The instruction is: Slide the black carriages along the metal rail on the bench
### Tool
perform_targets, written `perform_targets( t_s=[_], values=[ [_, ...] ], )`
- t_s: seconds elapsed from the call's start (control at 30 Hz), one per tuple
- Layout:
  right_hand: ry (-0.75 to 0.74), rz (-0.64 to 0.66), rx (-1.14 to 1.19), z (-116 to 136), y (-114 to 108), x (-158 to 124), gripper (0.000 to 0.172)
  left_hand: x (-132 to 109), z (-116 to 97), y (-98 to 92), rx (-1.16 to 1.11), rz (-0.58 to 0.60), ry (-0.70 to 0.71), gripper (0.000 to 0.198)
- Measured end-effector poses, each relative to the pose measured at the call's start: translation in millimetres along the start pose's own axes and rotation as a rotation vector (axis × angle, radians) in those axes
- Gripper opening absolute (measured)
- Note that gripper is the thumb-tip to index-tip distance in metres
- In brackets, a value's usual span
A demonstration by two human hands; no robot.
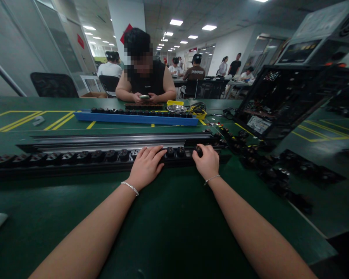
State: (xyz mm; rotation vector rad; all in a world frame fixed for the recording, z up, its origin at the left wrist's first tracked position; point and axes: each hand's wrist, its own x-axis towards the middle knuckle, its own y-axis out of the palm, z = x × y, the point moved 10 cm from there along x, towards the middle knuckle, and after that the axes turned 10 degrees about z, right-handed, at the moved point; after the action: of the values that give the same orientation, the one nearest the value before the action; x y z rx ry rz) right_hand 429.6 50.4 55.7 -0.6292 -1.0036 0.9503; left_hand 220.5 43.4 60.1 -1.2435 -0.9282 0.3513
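Rail (75, 166) first: where does it lie?

Flat on the green table (168, 217), crosswise in front of the person, long and black, running off the left edge. A row of sockets (97, 155) sits in it side by side.

And the left hand (147, 164)?

Open, palm down, fingers spread over the sockets near the middle of the rail. It presses or rests there and grips nothing. A bracelet (130, 187) is on that wrist.

Right hand (206, 161)?

Curled, just right of the left one. Its fingers are closed on one socket (199, 150) at the rail's right part. Whether that piece is fully seated I cannot tell, as the fingers hide most of it.

What lies around them?

Two or three sockets show between the hands. Loose black parts (279, 170) lie scattered to the right, from the rail's end toward the table edge. Just behind the rail lies a silver strip (119, 140), parallel to it.

Farther back?

A blue rail (133, 118) with its own row of black pieces, then a metal dish (176, 108). Across the table a seated person (154, 79) holds a phone (144, 97) in both hands. At the right stands an open black case (279, 100), well apart from both hands
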Motion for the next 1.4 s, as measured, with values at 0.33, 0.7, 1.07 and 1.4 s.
perform_targets(
  t_s=[0.33, 0.7, 1.07, 1.4],
  values=[
    [0.012, -0.021, -0.011, -8.6, -3.2, 1.1, 0.034, 0.2, 0.5, 1.3, 0.008, -0.001, 0.001, 0.043],
    [0.036, -0.050, -0.026, -19.0, -7.9, 2.3, 0.034, 0.2, -0.4, 0.3, -0.005, -0.006, 0.002, 0.043],
    [0.077, -0.068, -0.043, -28.4, -12.9, 3.7, 0.034, 0.2, -0.1, -0.2, -0.005, 0.000, 0.001, 0.043],
    [0.085, -0.106, -0.048, -30.6, -16.4, 2.5, 0.034, 0.4, 0.6, 1.9, 0.002, 0.003, 0.005, 0.043]
  ],
)
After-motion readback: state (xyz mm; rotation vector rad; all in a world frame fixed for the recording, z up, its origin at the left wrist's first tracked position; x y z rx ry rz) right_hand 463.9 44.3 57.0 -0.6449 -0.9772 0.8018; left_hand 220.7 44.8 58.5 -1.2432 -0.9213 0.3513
